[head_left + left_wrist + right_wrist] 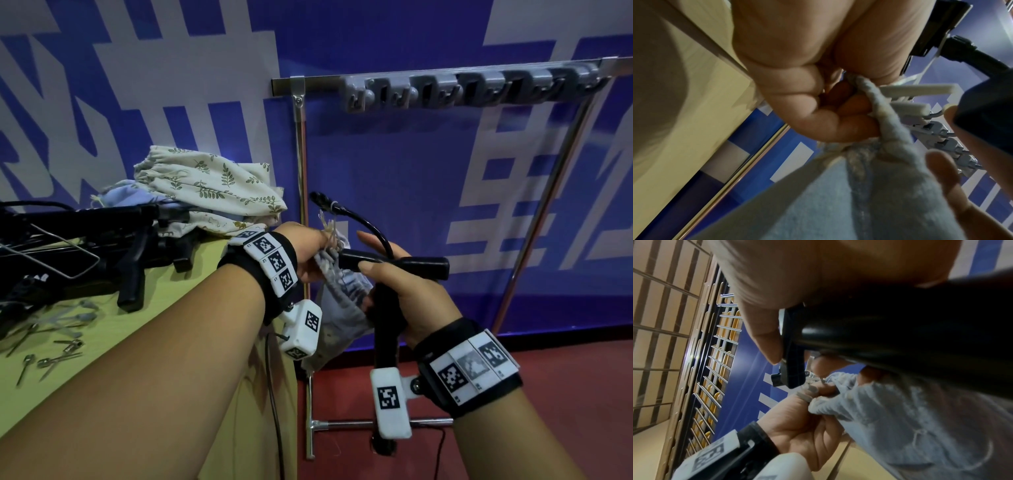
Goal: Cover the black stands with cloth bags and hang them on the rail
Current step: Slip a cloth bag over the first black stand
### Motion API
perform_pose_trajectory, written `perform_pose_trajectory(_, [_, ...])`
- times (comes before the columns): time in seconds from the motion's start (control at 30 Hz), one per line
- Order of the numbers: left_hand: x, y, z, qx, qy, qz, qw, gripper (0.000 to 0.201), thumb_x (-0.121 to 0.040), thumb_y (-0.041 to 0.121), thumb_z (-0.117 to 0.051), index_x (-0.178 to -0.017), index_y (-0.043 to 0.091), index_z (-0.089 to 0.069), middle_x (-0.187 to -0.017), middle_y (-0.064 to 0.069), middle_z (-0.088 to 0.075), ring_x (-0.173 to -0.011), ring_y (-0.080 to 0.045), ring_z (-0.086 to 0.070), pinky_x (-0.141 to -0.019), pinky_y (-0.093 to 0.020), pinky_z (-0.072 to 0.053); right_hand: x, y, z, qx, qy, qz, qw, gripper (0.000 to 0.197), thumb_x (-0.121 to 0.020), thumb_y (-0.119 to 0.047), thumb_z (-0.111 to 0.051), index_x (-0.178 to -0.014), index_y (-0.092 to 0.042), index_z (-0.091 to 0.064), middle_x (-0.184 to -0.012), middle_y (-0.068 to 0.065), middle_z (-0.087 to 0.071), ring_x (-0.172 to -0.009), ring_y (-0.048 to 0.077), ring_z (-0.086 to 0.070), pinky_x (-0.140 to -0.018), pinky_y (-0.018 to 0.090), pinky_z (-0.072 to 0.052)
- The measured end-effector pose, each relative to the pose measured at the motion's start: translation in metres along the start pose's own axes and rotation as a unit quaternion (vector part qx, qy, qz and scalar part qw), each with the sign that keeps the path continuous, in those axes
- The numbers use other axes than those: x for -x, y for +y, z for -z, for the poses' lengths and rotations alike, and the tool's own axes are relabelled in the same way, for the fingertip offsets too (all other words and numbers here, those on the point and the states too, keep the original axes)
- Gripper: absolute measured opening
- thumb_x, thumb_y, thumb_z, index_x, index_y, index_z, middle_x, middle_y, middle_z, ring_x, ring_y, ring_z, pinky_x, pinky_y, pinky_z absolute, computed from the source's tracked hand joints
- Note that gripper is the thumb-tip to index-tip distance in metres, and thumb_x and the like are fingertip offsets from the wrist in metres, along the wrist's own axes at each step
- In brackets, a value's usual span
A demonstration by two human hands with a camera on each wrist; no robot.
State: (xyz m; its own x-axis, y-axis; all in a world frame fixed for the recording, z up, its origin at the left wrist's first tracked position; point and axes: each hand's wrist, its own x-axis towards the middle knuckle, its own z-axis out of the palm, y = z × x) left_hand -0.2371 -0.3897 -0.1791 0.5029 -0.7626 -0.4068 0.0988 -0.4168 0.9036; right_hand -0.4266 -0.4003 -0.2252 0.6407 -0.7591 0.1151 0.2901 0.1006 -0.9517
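Mostly unreadable: coded square tags on wristbands; backdrop lettering cropped.

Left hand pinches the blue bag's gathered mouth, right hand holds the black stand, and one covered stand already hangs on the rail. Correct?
Not quite. The head view shows the rail's grey hooks bare. The left hand does pinch the bag, the right hand the black stand.

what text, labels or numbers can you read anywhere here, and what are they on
No text can be read as words.
Blue backdrop: large white character strokes, cropped by the frame, not readable.
Wrist bands: black and white square marker codes with tiny print beside them, too small to read.
White camera boxes: marker codes only.
Black stand, blue cloth bag, rail hooks: no label seen.
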Motion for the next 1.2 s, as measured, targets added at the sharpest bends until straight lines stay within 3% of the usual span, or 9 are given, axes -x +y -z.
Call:
perform_pose_trajectory(0.13, [0.004,0.001,0.004,-0.016,0.004,-0.021,1.0,0.025,-0.103,0.012,-0.053,-0.078,0.013,-0.06,-0.062,-0.006,-0.062,-0.058,-0.019,-0.06,-0.059,-0.031,-0.056,0.001,-0.001,0.001,0.01,0.013,-0.012,1.0,0.031,-0.099,-0.016,-0.07,-0.121,-0.036,-0.079,-0.096,0.003,-0.08,-0.064,0.015,-0.064,-0.064,0.032,-0.051])
perform_pose_trajectory(0.23, [0.012,-0.001,0.008,0.007,-0.006,-0.01,1.0,0.022,-0.098,0.017,-0.055,-0.078,0.009,-0.058,-0.053,-0.005,-0.059,-0.055,-0.019,-0.051,-0.052,-0.025,-0.05,0.001,-0.001,0.001,0.018,0.036,-0.026,0.999,0.026,-0.096,-0.016,-0.071,-0.114,-0.031,-0.082,-0.111,0.01,-0.081,-0.063,0.017,-0.062,-0.064,0.031,-0.052])
perform_pose_trajectory(0.33, [0.013,0.001,0.008,0.032,0.018,-0.019,0.999,0.006,-0.086,0.019,-0.059,-0.088,0.013,-0.057,-0.056,-0.003,-0.052,-0.049,-0.018,-0.049,-0.052,-0.023,-0.05,0.0,0.001,0.003,0.006,0.052,-0.04,0.998,0.023,-0.096,-0.009,-0.069,-0.113,-0.019,-0.082,-0.097,0.01,-0.08,-0.062,0.017,-0.06,-0.058,0.025,-0.05])
perform_pose_trajectory(0.43, [0.008,0.004,0.007,0.025,0.027,-0.044,0.998,0.024,-0.072,0.021,-0.064,-0.094,0.011,-0.065,-0.062,-0.008,-0.065,-0.064,-0.026,-0.063,-0.074,-0.041,-0.06,0.0,0.003,0.006,-0.001,0.064,-0.04,0.997,0.022,-0.096,-0.007,-0.069,-0.113,-0.014,-0.081,-0.083,0.008,-0.074,-0.057,0.014,-0.06,-0.051,0.021,-0.047])
perform_pose_trajectory(0.53, [0.003,0.004,0.011,-0.015,0.065,-0.096,0.993,0.019,-0.065,0.022,-0.073,-0.081,0.011,-0.07,-0.067,-0.014,-0.068,-0.064,-0.03,-0.067,-0.075,-0.046,-0.062,-0.001,0.004,0.009,0.011,0.075,-0.032,0.997,0.02,-0.096,-0.008,-0.07,-0.11,-0.014,-0.082,-0.079,0.006,-0.073,-0.055,0.012,-0.061,-0.049,0.021,-0.046])
perform_pose_trajectory(0.63, [0.0,0.004,0.013,-0.069,0.095,-0.132,0.984,0.036,-0.045,0.031,-0.082,-0.075,0.015,-0.071,-0.082,-0.019,-0.074,-0.078,-0.035,-0.075,-0.081,-0.055,-0.063,-0.003,0.005,0.012,0.028,0.081,-0.035,0.996,0.019,-0.096,-0.011,-0.07,-0.106,-0.019,-0.083,-0.078,0.009,-0.071,-0.055,0.016,-0.058,-0.053,0.025,-0.045])
perform_pose_trajectory(0.8, [0.007,0.008,0.014,-0.139,0.137,-0.151,0.969,0.032,-0.057,0.046,-0.075,-0.067,0.017,-0.071,-0.068,-0.008,-0.072,-0.064,-0.029,-0.066,-0.067,-0.04,-0.054,-0.005,0.008,0.016,0.057,0.093,-0.034,0.993,0.017,-0.095,-0.014,-0.071,-0.103,-0.023,-0.084,-0.075,0.003,-0.074,-0.059,0.016,-0.062,-0.054,0.026,-0.048])
perform_pose_trajectory(0.93, [0.009,0.008,0.016,-0.15,0.143,-0.135,0.969,0.026,-0.074,0.039,-0.076,-0.069,0.015,-0.071,-0.061,-0.007,-0.069,-0.048,-0.024,-0.059,-0.054,-0.031,-0.05,-0.006,0.009,0.019,0.075,0.103,-0.03,0.991,0.016,-0.093,-0.023,-0.075,-0.102,-0.031,-0.084,-0.081,0.003,-0.075,-0.064,0.021,-0.064,-0.065,0.034,-0.05])
perform_pose_trajectory(1.2, [0.007,0.004,0.016,-0.179,0.154,-0.151,0.96,0.026,-0.086,0.039,-0.073,-0.084,0.013,-0.071,-0.079,-0.009,-0.074,-0.072,-0.03,-0.072,-0.075,-0.044,-0.063,-0.005,0.009,0.022,0.067,0.115,-0.015,0.991,0.014,-0.091,-0.026,-0.077,-0.101,-0.033,-0.084,-0.083,-0.001,-0.075,-0.07,0.019,-0.065,-0.066,0.033,-0.051])
